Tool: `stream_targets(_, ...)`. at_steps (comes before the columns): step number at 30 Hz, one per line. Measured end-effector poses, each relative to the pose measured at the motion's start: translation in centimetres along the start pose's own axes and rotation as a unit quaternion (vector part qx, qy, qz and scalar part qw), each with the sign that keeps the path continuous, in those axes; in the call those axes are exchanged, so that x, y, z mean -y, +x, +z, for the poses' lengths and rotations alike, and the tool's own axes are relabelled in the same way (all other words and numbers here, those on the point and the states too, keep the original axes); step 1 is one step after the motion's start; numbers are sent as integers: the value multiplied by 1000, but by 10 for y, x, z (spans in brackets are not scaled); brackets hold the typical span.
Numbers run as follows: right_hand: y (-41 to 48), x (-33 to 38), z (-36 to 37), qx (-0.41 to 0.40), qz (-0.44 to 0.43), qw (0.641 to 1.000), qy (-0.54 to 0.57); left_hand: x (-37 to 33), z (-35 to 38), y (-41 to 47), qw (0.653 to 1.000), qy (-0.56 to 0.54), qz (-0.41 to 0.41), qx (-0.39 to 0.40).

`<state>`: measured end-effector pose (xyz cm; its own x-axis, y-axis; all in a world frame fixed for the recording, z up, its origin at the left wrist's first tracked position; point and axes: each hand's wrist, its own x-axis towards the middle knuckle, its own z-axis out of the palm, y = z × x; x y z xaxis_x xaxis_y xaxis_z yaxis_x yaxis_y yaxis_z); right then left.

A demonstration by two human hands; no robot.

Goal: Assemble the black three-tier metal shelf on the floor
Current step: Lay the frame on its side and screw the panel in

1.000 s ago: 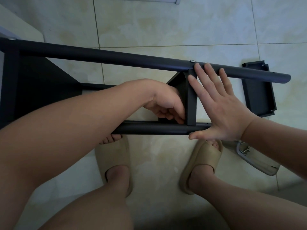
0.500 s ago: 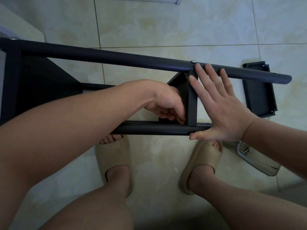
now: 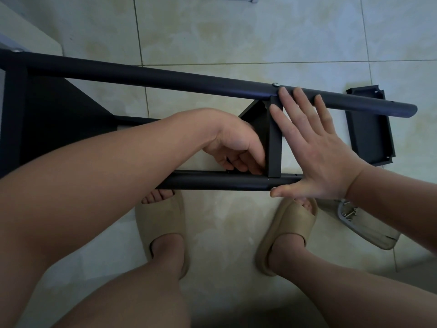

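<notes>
The black metal shelf frame lies on its side across the tiled floor, with a far pole [image 3: 189,78] and a near pole [image 3: 212,182]. A black shelf tier [image 3: 274,143] stands on edge between the two poles. My right hand [image 3: 314,147] lies flat and open against that tier's outer edge, fingertips on the far pole, thumb along the near pole. My left hand [image 3: 236,147] reaches inside the frame, fingers curled at the joint of the tier and near pole. What the fingers hold is hidden. A screw head [image 3: 275,84] shows on the far pole above the tier.
A loose black shelf tier [image 3: 369,129] lies on the floor at the right. A clear bag of screws [image 3: 364,223] sits by my right foot. Both feet in beige slippers [image 3: 160,228] stand just under the near pole. Another fitted tier [image 3: 47,119] fills the frame's left end.
Almost nothing differs. The fingers of my left hand have shifted slightly at the tier's lower corner. My right hand keeps its flat press on the tier.
</notes>
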<state>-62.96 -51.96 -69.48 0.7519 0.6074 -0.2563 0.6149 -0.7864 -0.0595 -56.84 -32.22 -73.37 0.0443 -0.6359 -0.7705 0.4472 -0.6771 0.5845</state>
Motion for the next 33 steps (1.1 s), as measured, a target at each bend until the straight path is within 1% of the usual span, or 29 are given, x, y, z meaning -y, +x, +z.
stream_targets(2,0,0,0,0,0,1000,0,0,1,2,1000,-6,-2,-2)
stream_targets(10,0,0,0,0,-1,1000,3,2,3,4,998,-35,41,-12)
stream_targets(25,-1,1,-1,-2,-1,1000,0,5,7,4,994,-86,62,-11)
stream_targets(33,-1,0,0,-4,-1,1000,1,5,6,4,993,-91,70,-2)
